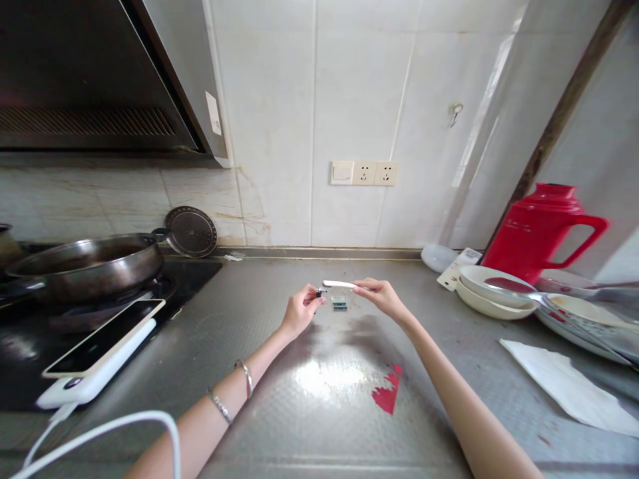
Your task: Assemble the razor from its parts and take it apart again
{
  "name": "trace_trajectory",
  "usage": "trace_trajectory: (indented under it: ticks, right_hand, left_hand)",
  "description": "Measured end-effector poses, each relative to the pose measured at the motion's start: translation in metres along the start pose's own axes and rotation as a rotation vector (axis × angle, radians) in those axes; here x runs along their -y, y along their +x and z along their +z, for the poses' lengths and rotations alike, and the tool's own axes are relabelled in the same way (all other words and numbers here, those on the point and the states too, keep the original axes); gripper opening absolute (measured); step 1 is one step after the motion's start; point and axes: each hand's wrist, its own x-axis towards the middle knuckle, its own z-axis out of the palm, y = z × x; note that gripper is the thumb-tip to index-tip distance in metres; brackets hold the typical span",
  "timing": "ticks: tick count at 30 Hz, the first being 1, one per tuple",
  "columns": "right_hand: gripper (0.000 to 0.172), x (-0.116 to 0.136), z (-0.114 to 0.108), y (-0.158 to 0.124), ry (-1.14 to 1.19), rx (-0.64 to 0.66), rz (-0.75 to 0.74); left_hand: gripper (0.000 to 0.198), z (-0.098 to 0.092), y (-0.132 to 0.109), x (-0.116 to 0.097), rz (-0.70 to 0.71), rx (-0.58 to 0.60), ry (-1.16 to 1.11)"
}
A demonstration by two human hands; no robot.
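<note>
My left hand (pixel 302 308) is closed in a pinch on a tiny dark piece (pixel 319 292) that I cannot name. My right hand (pixel 379 293) pinches one end of a slim white stick-like object (pixel 338 284), held level just above the steel counter (pixel 324 399). The dark piece sits close to the white object's free end. Below them, a few small dark and green parts (pixel 339 305) lie on the counter. Two bracelets ring my left forearm.
A phone on a white power bank (pixel 102 349) with a white cable lies at left, beside a wok (pixel 84 263) on the stove. At right stand a red thermos jug (pixel 542 229), stacked bowls (pixel 486 289), plates and a paper sheet (pixel 564 382). A red scrap (pixel 387 392) lies on the counter.
</note>
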Motion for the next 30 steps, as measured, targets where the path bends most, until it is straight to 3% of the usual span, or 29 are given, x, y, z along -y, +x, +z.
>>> trace_trajectory:
  ticks: [8, 13, 18, 24, 30]
  right_hand:
    - [0.038, 0.0, -0.003, -0.001, -0.018, -0.007, 0.027]
    - [0.036, 0.005, -0.005, 0.0, -0.026, 0.067, -0.042]
    - [0.039, 0.007, -0.005, 0.0, -0.072, 0.022, 0.006]
    - [0.034, 0.019, -0.005, 0.0, -0.089, 0.054, -0.095]
    - [0.034, 0.017, -0.009, 0.0, -0.144, -0.012, -0.049]
  left_hand:
    - [0.016, 0.0, -0.001, -0.001, 0.01, 0.007, 0.007]
    - [0.016, 0.001, -0.001, 0.001, 0.01, -0.004, 0.012]
    - [0.017, 0.001, -0.001, 0.003, 0.0, 0.003, 0.051]
    - [0.015, 0.001, -0.001, 0.002, -0.005, 0.0, 0.061]
    - [0.014, 0.001, -0.001, 0.003, -0.007, -0.004, 0.056]
